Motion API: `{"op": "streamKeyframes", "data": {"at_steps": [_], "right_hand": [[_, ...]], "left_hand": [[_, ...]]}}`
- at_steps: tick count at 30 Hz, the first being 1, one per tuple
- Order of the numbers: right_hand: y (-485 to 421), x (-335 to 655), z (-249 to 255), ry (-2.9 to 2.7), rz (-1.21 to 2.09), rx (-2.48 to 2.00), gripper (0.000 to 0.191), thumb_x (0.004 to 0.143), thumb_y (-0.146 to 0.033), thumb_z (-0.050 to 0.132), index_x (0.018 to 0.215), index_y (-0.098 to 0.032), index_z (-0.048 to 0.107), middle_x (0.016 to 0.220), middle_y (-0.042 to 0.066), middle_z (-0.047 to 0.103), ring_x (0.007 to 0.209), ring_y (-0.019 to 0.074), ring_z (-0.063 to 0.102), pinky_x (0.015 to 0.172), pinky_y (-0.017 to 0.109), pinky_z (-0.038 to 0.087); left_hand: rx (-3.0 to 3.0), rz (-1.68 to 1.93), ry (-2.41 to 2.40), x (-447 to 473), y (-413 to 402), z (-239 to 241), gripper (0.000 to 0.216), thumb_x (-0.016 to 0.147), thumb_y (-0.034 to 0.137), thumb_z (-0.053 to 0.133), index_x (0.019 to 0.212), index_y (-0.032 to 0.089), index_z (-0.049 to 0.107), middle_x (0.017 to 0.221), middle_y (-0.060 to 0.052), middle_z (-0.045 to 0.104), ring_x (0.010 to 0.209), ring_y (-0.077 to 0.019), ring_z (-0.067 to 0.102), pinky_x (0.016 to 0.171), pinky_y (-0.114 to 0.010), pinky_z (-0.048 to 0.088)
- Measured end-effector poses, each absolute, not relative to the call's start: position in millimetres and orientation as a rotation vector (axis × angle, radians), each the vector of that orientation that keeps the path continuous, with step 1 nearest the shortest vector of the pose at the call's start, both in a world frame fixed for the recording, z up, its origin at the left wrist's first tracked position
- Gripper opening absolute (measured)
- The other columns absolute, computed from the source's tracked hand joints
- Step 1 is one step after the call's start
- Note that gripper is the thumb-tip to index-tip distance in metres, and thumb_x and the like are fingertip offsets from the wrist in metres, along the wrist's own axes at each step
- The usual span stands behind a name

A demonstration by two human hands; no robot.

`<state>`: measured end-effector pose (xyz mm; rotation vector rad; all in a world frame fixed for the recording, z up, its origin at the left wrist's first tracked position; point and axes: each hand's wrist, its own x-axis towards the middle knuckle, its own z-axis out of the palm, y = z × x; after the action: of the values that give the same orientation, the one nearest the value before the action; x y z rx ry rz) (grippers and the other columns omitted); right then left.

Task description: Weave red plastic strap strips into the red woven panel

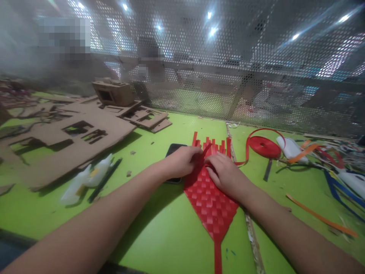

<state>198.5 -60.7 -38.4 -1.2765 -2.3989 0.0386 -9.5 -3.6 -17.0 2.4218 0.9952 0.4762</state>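
A red woven piece (212,207) of flat strips lies on the green table, with loose strip ends fanning out at its far edge and one long strip running toward me. At its upper left, my left hand (185,160) is closed, its fingertips at a red strip (207,149) that slants up from the weave. My right hand (225,173) lies over the upper right of the weave, fingers bent and pinching at the strips. Its thumb presses on the woven surface. The exact grip of the fingertips is partly hidden. A dark phone (173,150) lies partly beneath my left hand.
A roll of red strip (265,147) lies right, near white bottles (292,148) and orange strips (322,217). Left are cut cardboard sheets (119,131), a cardboard box (114,93), glue bottles (75,186) and a black stick (105,180). A perforated metal screen (194,83) stands behind.
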Motion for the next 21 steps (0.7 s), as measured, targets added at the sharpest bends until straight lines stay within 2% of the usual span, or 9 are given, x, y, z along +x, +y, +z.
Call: {"op": "streamKeyframes", "data": {"at_steps": [3, 5, 9, 12, 15, 17, 21], "right_hand": [[-59, 198, -39, -2.371, 0.079, -1.329, 0.01, 0.098, -0.014, 0.053, 0.103, -0.016, 0.061, 0.1, 0.012, 0.067, 0.097, 0.0276, 0.06, 0.091, 0.045, 0.052], [-59, 198, -39, -2.36, 0.094, -1.339, 0.009, 0.097, -0.013, 0.053, 0.103, -0.017, 0.06, 0.1, 0.012, 0.066, 0.096, 0.0272, 0.06, 0.09, 0.045, 0.052], [-60, 198, -40, -2.355, 0.09, -1.301, 0.022, 0.098, -0.012, 0.052, 0.119, -0.016, 0.057, 0.112, 0.014, 0.067, 0.105, 0.0284, 0.059, 0.097, 0.047, 0.049], [-61, 199, -41, -2.372, 0.077, -1.282, 0.027, 0.099, -0.013, 0.051, 0.125, -0.017, 0.057, 0.117, 0.015, 0.066, 0.111, 0.029, 0.058, 0.101, 0.048, 0.047], [-60, 199, -42, -2.39, 0.067, -1.27, 0.023, 0.1, -0.013, 0.05, 0.121, -0.017, 0.058, 0.113, 0.013, 0.067, 0.107, 0.0284, 0.059, 0.098, 0.047, 0.048], [-60, 199, -42, -2.396, 0.052, -1.283, 0.018, 0.1, -0.014, 0.05, 0.115, -0.017, 0.06, 0.108, 0.012, 0.067, 0.104, 0.028, 0.059, 0.096, 0.046, 0.048], [-60, 197, -42, -2.403, 0.036, -1.337, 0.012, 0.101, -0.015, 0.05, 0.105, -0.017, 0.061, 0.104, 0.011, 0.066, 0.1, 0.0269, 0.058, 0.093, 0.043, 0.048]], "left_hand": [[2.558, 0.402, 0.992, -4, -6, -17, 0.018, 0.078, 0.007, 0.055, 0.089, 0.019, 0.062, 0.088, -0.006, 0.067, 0.078, -0.0211, 0.06, 0.065, -0.029, 0.044], [2.614, 0.344, 1.01, -1, -7, -17, 0.02, 0.077, 0.005, 0.054, 0.091, 0.018, 0.061, 0.091, -0.008, 0.066, 0.082, -0.0226, 0.059, 0.068, -0.03, 0.045], [2.672, 0.232, 1.043, 2, -9, -16, 0.024, 0.078, 0.005, 0.054, 0.1, 0.016, 0.059, 0.099, -0.013, 0.064, 0.09, -0.0256, 0.06, 0.075, -0.032, 0.048], [2.683, 0.173, 1.056, 3, -8, -15, 0.018, 0.081, 0.009, 0.054, 0.097, 0.016, 0.058, 0.097, -0.013, 0.065, 0.089, -0.0256, 0.06, 0.075, -0.033, 0.048], [2.637, 0.153, 1.086, 3, -5, -16, 0.01, 0.087, 0.015, 0.051, 0.093, 0.017, 0.059, 0.09, -0.011, 0.065, 0.079, -0.0236, 0.06, 0.069, -0.032, 0.047], [2.629, 0.145, 1.103, 2, -3, -16, 0.012, 0.09, 0.018, 0.049, 0.09, 0.017, 0.061, 0.086, -0.011, 0.067, 0.076, -0.0235, 0.061, 0.067, -0.033, 0.046], [2.705, 0.161, 1.081, 1, 0, -15, 0.016, 0.09, 0.025, 0.053, 0.091, 0.017, 0.067, 0.092, -0.013, 0.07, 0.084, -0.026, 0.063, 0.072, -0.034, 0.048]]}}
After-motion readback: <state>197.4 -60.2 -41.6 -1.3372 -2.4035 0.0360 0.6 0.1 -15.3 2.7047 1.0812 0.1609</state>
